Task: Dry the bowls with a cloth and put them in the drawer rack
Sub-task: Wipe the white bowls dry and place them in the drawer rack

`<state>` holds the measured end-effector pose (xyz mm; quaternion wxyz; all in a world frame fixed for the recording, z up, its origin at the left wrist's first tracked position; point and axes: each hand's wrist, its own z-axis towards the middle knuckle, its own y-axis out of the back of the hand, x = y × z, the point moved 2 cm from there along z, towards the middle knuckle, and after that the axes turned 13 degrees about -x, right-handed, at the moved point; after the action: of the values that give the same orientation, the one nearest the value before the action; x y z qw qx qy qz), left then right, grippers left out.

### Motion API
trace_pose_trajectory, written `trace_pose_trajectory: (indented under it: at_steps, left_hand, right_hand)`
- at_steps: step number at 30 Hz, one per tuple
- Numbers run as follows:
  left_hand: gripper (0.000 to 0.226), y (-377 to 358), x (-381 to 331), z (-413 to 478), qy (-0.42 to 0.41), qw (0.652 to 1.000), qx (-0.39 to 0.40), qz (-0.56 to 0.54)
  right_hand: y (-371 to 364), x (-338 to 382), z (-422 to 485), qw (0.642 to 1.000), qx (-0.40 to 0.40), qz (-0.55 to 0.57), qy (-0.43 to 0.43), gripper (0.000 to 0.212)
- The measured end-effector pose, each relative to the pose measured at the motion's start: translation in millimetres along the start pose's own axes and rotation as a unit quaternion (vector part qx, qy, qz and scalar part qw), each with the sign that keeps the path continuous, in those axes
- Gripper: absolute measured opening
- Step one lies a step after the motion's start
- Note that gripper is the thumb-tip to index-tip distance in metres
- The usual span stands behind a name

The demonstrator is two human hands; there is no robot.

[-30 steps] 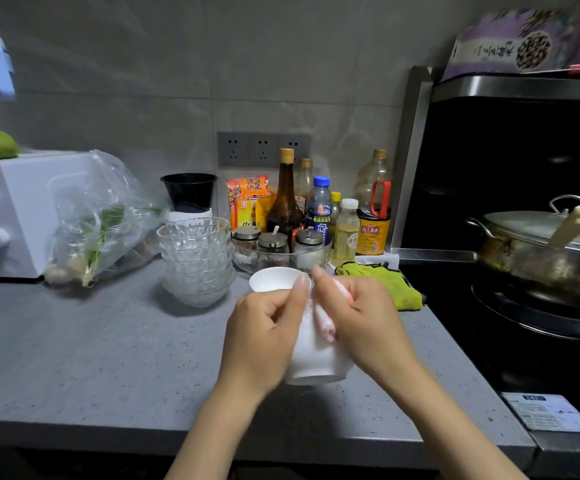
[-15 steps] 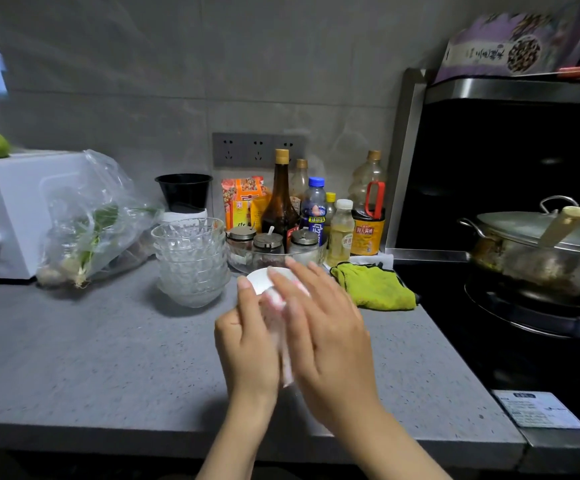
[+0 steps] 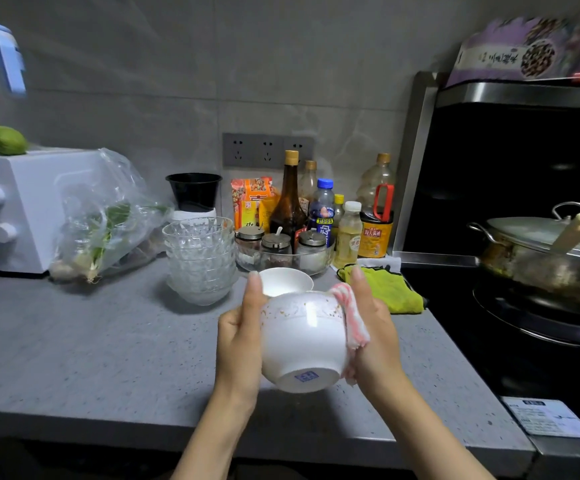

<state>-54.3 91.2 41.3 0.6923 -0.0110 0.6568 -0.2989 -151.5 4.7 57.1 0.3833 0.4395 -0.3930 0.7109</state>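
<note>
Your left hand [image 3: 243,337] grips white bowl [image 3: 302,334] between hands; right hand [image 3: 375,337] grips striped cloth [image 3: 350,317] against it. Its blue base stamp [image 3: 306,376] unreadable.

Bare countertop [image 3: 73,348] left of glass bowls [image 3: 200,259]

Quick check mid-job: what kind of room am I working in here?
A home kitchen, most likely: a lidded pot on a stove, sauce bottles by the wall, and stacked glass bowls on the counter.
</note>
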Motion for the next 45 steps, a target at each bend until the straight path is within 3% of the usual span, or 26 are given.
trace_pose_trajectory:
  at_steps: [3,5,7,9,10,13,14,17,18,21,23,26,28,31,35,39,41,42,44,45]
  left_hand:
    - [0.066,3.7,3.7,6.6,-0.033,0.983,0.090,0.157]
    - [0.083,7.8,8.0,8.1,0.064,0.964,0.150,0.212]
    - [0.072,8.4,7.7,3.1,0.222,0.933,0.235,0.159]
    - [0.054,10.2,4.9,3.3,0.308,0.913,0.258,0.066]
    - [0.053,11.7,4.6,5.2,0.327,0.911,0.251,0.026]
    - [0.050,14.6,8.6,10.9,0.294,0.931,0.214,-0.009]
    - [0.042,14.2,9.9,11.7,0.266,0.944,0.196,0.004]
    - [0.034,11.7,9.8,10.3,0.169,0.976,0.128,0.046]
    - [0.033,10.8,9.0,10.4,0.135,0.983,0.109,0.053]
    - [0.032,10.8,5.3,11.9,0.079,0.994,0.067,0.025]
    - [0.033,10.8,5.0,13.8,0.047,0.997,0.054,0.017]
    - [0.030,10.4,5.2,14.3,-0.033,0.999,0.026,0.029]
    - [0.029,8.9,6.5,11.4,-0.082,0.996,0.009,0.024]
    - [0.040,7.2,12.3,6.9,-0.142,0.989,-0.034,0.034]
    - [0.041,4.1,20.4,8.7,-0.151,0.988,-0.037,0.021]
    - [0.036,6.4,25.5,12.6,-0.123,0.992,0.009,0.001]
    - [0.035,8.0,25.1,13.4,-0.115,0.992,0.044,-0.006]
    - [0.036,8.7,24.3,13.8,-0.112,0.992,0.066,-0.003]
    - [0.036,8.2,21.5,15.9,-0.106,0.988,0.111,0.012]
    - [0.036,8.3,20.3,17.8,-0.102,0.987,0.126,0.016]
  right_hand:
    - [-0.9,-3.7,1.4,0.994,0.018,0.012,0.111,0.061]
    - [2.7,-7.3,4.8,0.972,0.020,-0.020,0.233,0.063]
    - [6.0,-5.3,6.4,0.933,0.008,-0.089,0.349,0.054]
    - [6.5,-0.5,2.7,0.906,0.027,-0.127,0.403,0.049]
    - [6.1,2.3,1.7,0.912,0.044,-0.115,0.392,0.049]
    - [2.3,9.6,10.3,0.944,0.075,-0.097,0.306,0.061]
    - [0.1,12.3,15.0,0.933,0.089,-0.154,0.313,0.060]
    - [-6.1,16.0,19.9,0.825,0.165,-0.367,0.396,0.048]
    - [-5.8,18.1,20.3,0.816,0.193,-0.382,0.390,0.047]
    - [-0.4,29.6,15.1,0.833,0.271,-0.337,0.344,0.048]
    - [5.7,34.2,8.8,0.769,0.326,-0.396,0.383,0.047]
    - [16.4,23.1,3.7,0.603,0.326,-0.556,0.469,0.058]
    - [17.0,17.2,0.9,0.569,0.306,-0.598,0.475,0.059]
    - [11.1,7.0,-12.0,0.603,0.296,-0.575,0.467,0.061]
    - [-2.9,5.2,-39.6,0.728,0.339,-0.470,0.367,0.074]
    - [3.8,3.3,-29.8,0.722,0.362,-0.461,0.366,0.067]
    - [14.4,5.7,-9.8,0.656,0.379,-0.501,0.418,0.052]
    - [20.0,7.4,1.4,0.604,0.377,-0.535,0.455,0.045]
    - [28.0,15.6,17.8,0.509,0.363,-0.594,0.507,0.047]
    - [30.2,18.1,22.2,0.484,0.359,-0.609,0.517,0.052]
